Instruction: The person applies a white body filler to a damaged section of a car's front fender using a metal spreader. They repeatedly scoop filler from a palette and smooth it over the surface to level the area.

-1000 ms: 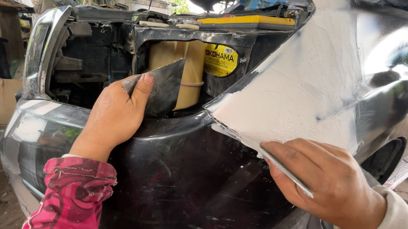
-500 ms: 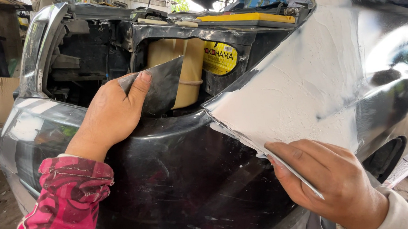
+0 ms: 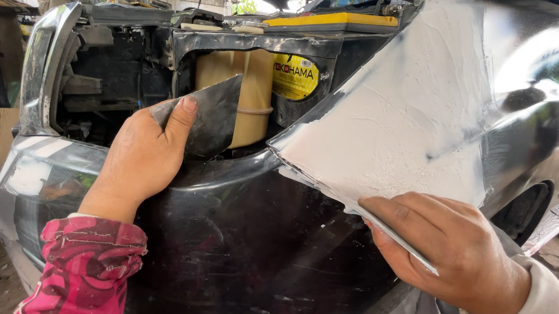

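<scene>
Our right hand (image 3: 453, 253), pinched on the thin spreader blade (image 3: 397, 242), has slid down the white filler patch (image 3: 408, 122) while our left hand (image 3: 141, 153) stays clamped on the grey mixing plate (image 3: 214, 115).

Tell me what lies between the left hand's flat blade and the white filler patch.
In the head view, between the blade in the left hand and the filler patch stand a cream reservoir and a yellow round sticker.
</scene>
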